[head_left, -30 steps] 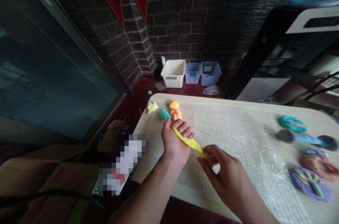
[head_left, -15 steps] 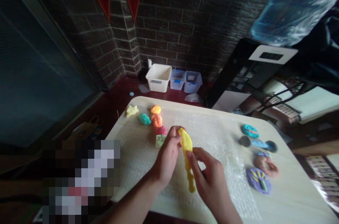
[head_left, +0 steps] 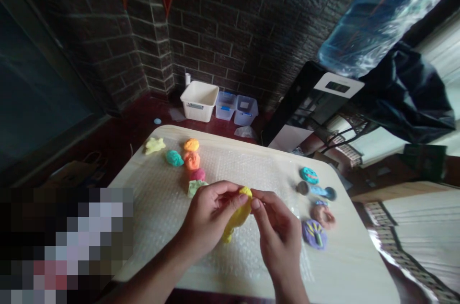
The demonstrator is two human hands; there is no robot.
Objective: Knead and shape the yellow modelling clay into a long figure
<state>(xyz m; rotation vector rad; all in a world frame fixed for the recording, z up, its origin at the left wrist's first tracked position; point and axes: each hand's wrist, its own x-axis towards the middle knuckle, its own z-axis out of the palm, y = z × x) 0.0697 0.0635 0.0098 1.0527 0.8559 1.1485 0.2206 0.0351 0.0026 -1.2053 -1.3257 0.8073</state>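
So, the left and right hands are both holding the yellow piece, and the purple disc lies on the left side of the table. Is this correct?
Not quite: the head view shows the purple disc on the right side of the table, not the left. The rest is right: the left hand and the right hand both hold the yellow piece.

Person's left hand (head_left: 206, 215): bare, slim fingers, rounded thumb tip. Right hand (head_left: 282, 230) likewise bare. Left forearm (head_left: 154, 265) uncovered, slender, narrowing toward wrist. Right forearm (head_left: 290, 287): bare, shorter stretch visible. Nail detail too small to tell.
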